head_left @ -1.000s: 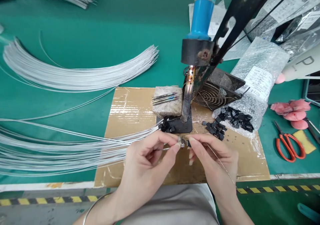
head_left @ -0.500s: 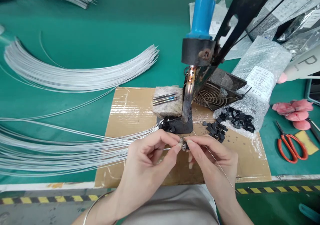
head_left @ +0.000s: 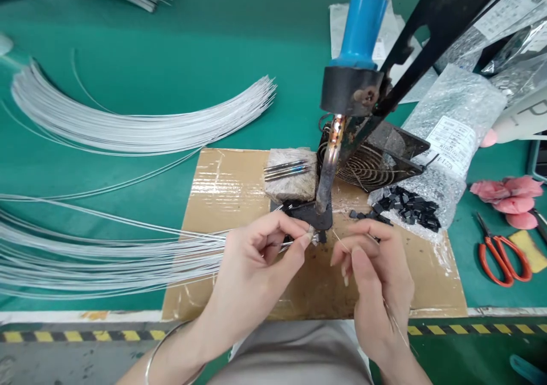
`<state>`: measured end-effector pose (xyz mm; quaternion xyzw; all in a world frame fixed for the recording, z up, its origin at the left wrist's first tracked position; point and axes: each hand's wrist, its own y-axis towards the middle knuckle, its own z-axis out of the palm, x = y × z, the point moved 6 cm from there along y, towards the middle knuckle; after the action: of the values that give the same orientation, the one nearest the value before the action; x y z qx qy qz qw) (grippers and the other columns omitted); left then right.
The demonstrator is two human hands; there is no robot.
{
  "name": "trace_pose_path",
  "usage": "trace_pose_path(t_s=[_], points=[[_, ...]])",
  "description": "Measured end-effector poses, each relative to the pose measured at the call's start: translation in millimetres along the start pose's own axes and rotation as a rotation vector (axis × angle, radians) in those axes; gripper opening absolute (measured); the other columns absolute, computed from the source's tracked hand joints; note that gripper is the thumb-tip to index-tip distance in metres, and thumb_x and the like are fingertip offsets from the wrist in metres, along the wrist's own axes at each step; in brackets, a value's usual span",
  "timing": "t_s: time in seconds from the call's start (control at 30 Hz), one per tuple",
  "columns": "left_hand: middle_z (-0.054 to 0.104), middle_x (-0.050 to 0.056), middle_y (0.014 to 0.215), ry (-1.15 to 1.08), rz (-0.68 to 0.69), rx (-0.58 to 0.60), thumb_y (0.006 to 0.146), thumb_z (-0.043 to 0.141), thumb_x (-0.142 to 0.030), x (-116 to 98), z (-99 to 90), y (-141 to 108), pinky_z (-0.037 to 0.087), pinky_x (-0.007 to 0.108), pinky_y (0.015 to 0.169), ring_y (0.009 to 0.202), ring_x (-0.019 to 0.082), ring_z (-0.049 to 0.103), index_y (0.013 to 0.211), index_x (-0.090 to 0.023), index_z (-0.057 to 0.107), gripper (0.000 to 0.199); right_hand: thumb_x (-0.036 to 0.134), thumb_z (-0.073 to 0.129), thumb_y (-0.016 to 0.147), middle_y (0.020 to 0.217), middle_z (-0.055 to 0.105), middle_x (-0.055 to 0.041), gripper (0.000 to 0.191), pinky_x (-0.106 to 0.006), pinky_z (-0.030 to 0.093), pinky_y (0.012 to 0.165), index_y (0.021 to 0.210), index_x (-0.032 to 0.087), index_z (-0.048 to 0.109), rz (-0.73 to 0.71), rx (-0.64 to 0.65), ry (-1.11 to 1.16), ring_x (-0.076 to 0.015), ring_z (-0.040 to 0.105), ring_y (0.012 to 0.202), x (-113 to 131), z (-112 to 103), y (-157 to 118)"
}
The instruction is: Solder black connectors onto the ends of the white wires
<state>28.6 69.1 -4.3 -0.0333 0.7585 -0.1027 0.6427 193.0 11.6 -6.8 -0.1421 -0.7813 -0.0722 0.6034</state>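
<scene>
My left hand [head_left: 260, 265] is closed in a pinch on the end of a thin white cable, with a small black part [head_left: 322, 237] sticking out past the fingertips. My right hand [head_left: 378, 282] sits apart to the right, its fingers curled around a fine solder wire [head_left: 341, 240] that trails back past the wrist. Just above the black part, a soldering iron [head_left: 356, 29] with a blue handle hangs in a black stand [head_left: 427, 43], its tip pointing down. White cables [head_left: 128, 254] run leftward from behind my left hand.
Cardboard [head_left: 226, 185] covers the work area. On it are a tip-cleaning block [head_left: 290, 188], a small fan [head_left: 367, 163] and loose black parts [head_left: 408, 208] spilling from a bubble bag [head_left: 461, 106]. Red-handled snips [head_left: 504, 254] lie at right. Another cable bundle [head_left: 149, 131] lies at the back left.
My right hand has let go of the black part and drawn away to the right, keeping the solder wire. My left hand still pinches the cable end. The view has shifted slightly.
</scene>
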Motion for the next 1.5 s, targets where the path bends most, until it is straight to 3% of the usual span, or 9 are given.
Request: trace_pose_path(t_s=[0.1,0.2,0.3,0.63,0.83,1.27,1.5], points=[[0.082,0.006,0.078,0.009,-0.005,-0.018,0.082,0.071,-0.020,-2.9,-2.5,2.8,0.033,0.021,0.044,0.053,0.012,0.061,0.070,-0.019,0.075,0.012,0.021,0.046,0.110,0.080,0.055,0.0041,0.026,-0.026,0.043,0.065,0.084,0.025,0.050,-0.095,0.054,-0.049,-0.0127,0.051,0.070,3.1,-3.0,5.2],[0.082,0.005,0.080,0.036,-0.032,-0.016,0.082,0.071,-0.020,-2.3,-3.2,5.0,0.033,0.022,0.046,0.055,0.012,0.062,0.071,-0.019,0.074,0.012,0.018,0.051,0.108,0.104,0.066,-0.0006,0.023,-0.030,0.052,0.087,0.086,0.024,0.053,-0.173,0.115,-0.023,-0.0159,0.065,0.099,5.5,-4.1,9.9],[0.082,0.004,0.078,0.047,-0.032,-0.021,0.083,0.070,-0.020,-3.0,-2.5,7.3,0.034,0.022,0.046,0.056,0.012,0.063,0.071,-0.020,0.073,0.012,0.015,0.058,0.105,0.128,0.072,-0.0032,0.018,-0.038,0.053,0.106,0.090,0.025,0.058,-0.156,0.116,0.089,-0.0212,0.070,0.123,4.8,-2.1,12.0],[0.081,0.002,0.079,0.009,0.010,-0.017,0.085,0.070,-0.018,-6.8,-0.3,9.3,0.046,0.020,0.054,0.063,0.012,0.067,0.073,-0.020,0.072,0.012,0.009,0.069,0.096,0.120,0.083,-0.0022,0.021,-0.034,0.063,0.101,0.086,0.026,0.062,-0.118,0.048,0.152,-0.0202,0.081,0.109,0.2,3.3,14.3],[0.078,0.002,0.075,0.049,0.023,-0.030,0.085,0.069,-0.019,-8.7,-0.7,11.8,0.033,0.022,0.045,0.055,0.011,0.059,0.073,-0.019,0.071,0.013,0.008,0.070,0.094,0.120,0.083,0.0011,0.023,-0.028,0.062,0.101,0.083,0.025,0.060,-0.126,0.033,0.143,-0.0152,0.081,0.107,3.8,5.7,17.4],[0.079,0.000,0.076,0.034,-0.002,-0.019,0.086,0.068,-0.019,-12.3,1.5,15.2,0.037,0.024,0.048,0.066,0.015,0.071,0.074,-0.021,0.071,0.013,0.008,0.071,0.093,0.117,0.085,0.0016,0.022,-0.022,0.060,0.101,0.081,0.024,0.063,-0.155,-0.001,0.118,-0.0133,0.081,0.111,10.0,3.2,21.3],[0.079,0.000,0.075,0.030,0.018,-0.018,0.087,0.068,-0.018,-12.1,0.2,15.5,0.040,0.025,0.050,0.069,0.016,0.073,0.075,-0.022,0.072,0.012,0.008,0.071,0.092,0.118,0.085,-0.0012,0.022,-0.031,0.063,0.100,0.081,0.024,0.062,-0.135,-0.016,0.129,-0.0174,0.083,0.104,8.9,4.1,21.2]])
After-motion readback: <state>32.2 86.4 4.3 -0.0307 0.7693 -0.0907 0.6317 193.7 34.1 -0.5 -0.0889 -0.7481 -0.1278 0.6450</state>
